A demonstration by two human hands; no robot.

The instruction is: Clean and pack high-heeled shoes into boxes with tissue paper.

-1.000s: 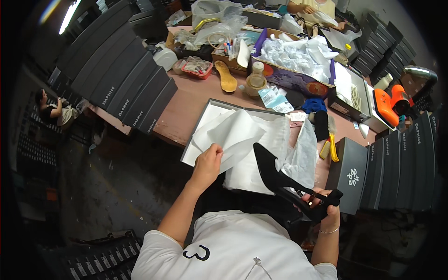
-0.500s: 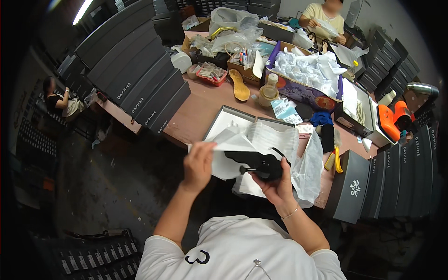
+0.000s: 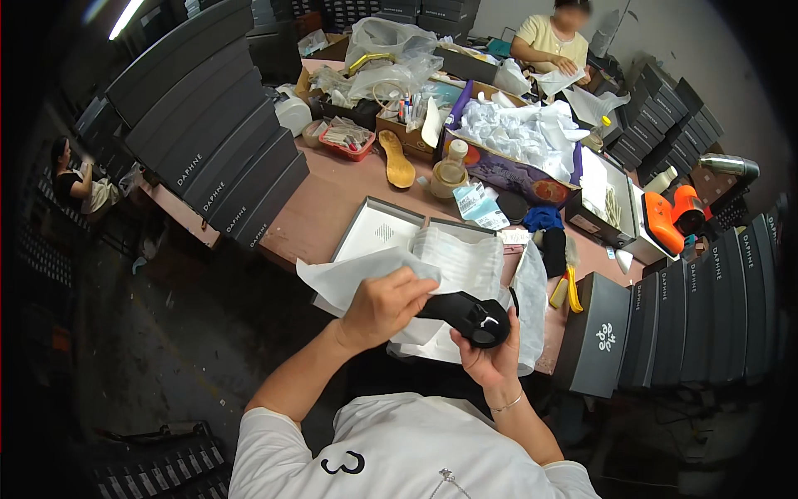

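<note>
A black shoe (image 3: pixel 474 323) rests in my right hand (image 3: pixel 492 353), whose fingers are wrapped round its right end. My left hand (image 3: pixel 384 308) pinches a sheet of white tissue paper (image 3: pixel 337 279) by the shoe's left end; the sheet trails off to the left. Just beyond my hands lies an open grey shoe box (image 3: pixel 363 223) with a white inside. A bundle wrapped in white tissue (image 3: pixel 457 256) lies in it. More white paper (image 3: pixel 532 312) hangs by the box's right side.
Stacked dark shoe boxes (image 3: pixel 216 125) rise at left; more boxes (image 3: pixel 657 324) stand at right. On the table are an insole-shaped piece (image 3: pixel 395 160), a bottle (image 3: pixel 450 175), a yellow-handled tool (image 3: pixel 573 291) and a carton of crumpled paper (image 3: pixel 532 176). Another person (image 3: pixel 549 46) sits at the back.
My left hand has come right, close to the shoe, drawing the tissue sheet along. The shoe has turned in my right hand. The whole view has shifted a little.
</note>
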